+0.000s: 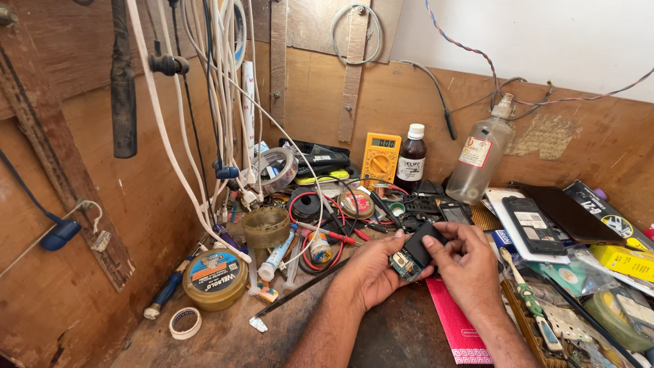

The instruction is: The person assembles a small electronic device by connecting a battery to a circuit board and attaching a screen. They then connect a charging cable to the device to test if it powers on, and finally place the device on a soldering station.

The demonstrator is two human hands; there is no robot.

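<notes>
My left hand and my right hand hold one small opened mobile phone between them above the workbench. The phone is dark, with its blue-green circuit board showing at the lower left end. My left hand cups it from below and the left. The fingers of my right hand pinch its upper right part. A pink card lies on the bench just under my right wrist.
A yellow multimeter, a brown bottle and a clear spray bottle stand at the back. White cables hang at left. A round tin, tape rolls, red probes and phone parts crowd the bench.
</notes>
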